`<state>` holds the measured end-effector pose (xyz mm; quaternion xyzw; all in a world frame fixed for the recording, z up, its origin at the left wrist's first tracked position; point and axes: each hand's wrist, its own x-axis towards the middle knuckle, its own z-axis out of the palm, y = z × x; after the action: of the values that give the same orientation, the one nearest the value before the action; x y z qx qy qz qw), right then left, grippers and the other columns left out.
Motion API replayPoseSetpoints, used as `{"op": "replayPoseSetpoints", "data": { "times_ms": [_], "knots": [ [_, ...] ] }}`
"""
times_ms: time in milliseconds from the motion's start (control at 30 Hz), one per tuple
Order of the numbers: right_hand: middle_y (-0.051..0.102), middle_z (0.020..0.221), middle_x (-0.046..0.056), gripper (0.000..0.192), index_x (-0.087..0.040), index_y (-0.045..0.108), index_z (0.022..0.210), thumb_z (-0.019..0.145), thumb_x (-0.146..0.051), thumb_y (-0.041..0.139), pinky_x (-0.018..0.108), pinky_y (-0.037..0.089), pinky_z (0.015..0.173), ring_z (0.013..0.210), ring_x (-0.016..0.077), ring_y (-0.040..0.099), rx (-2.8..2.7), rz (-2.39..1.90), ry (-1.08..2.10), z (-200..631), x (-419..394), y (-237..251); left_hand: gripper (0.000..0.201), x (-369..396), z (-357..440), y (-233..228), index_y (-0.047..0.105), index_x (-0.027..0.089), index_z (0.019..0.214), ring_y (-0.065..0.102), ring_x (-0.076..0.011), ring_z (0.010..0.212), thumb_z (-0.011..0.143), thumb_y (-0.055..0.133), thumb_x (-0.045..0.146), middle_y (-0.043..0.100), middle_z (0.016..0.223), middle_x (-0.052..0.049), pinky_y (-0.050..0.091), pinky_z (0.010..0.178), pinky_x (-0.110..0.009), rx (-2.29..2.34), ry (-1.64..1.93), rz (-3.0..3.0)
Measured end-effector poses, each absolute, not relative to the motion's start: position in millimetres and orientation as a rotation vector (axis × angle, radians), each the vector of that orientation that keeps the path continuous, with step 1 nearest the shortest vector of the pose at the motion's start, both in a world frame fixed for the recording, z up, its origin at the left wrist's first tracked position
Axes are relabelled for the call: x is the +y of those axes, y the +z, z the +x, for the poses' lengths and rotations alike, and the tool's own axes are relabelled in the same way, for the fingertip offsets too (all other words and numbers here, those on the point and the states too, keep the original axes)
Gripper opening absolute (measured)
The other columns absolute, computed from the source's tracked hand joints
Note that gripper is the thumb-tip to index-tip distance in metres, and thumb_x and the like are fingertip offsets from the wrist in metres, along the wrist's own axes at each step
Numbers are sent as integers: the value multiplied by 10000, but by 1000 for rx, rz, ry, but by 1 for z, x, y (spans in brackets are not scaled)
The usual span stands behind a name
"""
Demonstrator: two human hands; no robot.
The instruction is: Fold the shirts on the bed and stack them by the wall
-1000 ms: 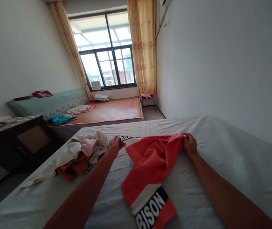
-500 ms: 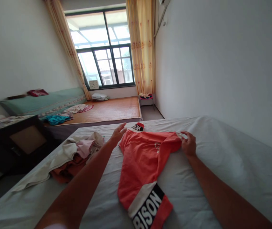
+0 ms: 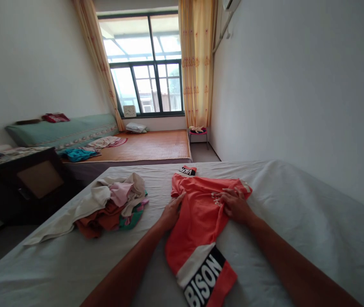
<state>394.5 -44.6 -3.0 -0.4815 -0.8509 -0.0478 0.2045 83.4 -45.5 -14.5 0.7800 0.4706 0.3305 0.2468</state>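
A coral-red T-shirt (image 3: 197, 213) lies on the pale bed sheet, its lower end toward me. White letters reading BISON stand on a black band there. My left hand (image 3: 171, 212) rests along the shirt's left edge, fingers stretched out and touching the cloth. Over the right part, beside the small white print, my right hand (image 3: 238, 207) presses on the fabric with its fingers apart. The far sleeve (image 3: 186, 171) carries a black lettered band, and the right sleeve (image 3: 244, 185) points away to the right with a whitish edge.
To the left on the same bed (image 3: 284, 256) sits a heap of clothes (image 3: 114, 198) in cream, pink, rust and green. A dark cabinet (image 3: 35, 183) stands beyond it. Farther back are a second bed with a mat (image 3: 156, 145), a window and a small stool (image 3: 198, 131).
Both hands have come nearer to me and inward: the left from beside the far sleeve to the shirt's left edge, the right from the right sleeve's end onto the shirt. The view has shifted slightly.
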Motion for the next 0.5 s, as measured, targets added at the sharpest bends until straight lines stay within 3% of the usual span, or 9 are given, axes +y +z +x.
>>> {"op": "replayPoseSetpoints", "data": {
  "times_ms": [167, 333, 433, 500],
  "knots": [
    [701, 1000, 53, 233, -263, 663, 1011, 873, -236, 477, 540, 182, 1037, 1054, 257, 552, -2406, -1489, -117, 392, -42, 9, 622, -58, 104, -9, 389, 247, 1421, 479, -238, 1252, 834, 590, 299, 470, 1416, -75, 376, 1050, -352, 875, 1028, 1709],
    [697, 951, 63, 186, -253, 694, 903, 853, -240, 515, 448, 328, 933, 991, 262, 562, -2515, -1524, -56, 406, -59, 41, 799, -66, 105, 4, 339, 255, 1439, 657, -181, 857, 739, 719, 315, 637, 1162, -100, 522, 725, -272, 744, 1061, 1097],
    [693, 849, 53, 124, -217, 687, 800, 792, -231, 564, 320, 413, 742, 816, 214, 592, -2594, -1543, 234, 440, -80, 51, 727, -59, 83, 16, 484, 235, 1339, 638, -121, 711, 669, 766, 252, 670, 994, -50, 499, 643, -214, 765, 1184, 911],
    [677, 739, 35, 90, -190, 675, 729, 743, -248, 607, 262, 402, 608, 677, 175, 584, -2644, -1569, 645, 467, -94, 50, 615, -52, 60, 20, 578, 207, 1221, 617, -89, 655, 638, 772, 222, 665, 917, -17, 482, 609, -182, 832, 1285, 856]
  ]
}}
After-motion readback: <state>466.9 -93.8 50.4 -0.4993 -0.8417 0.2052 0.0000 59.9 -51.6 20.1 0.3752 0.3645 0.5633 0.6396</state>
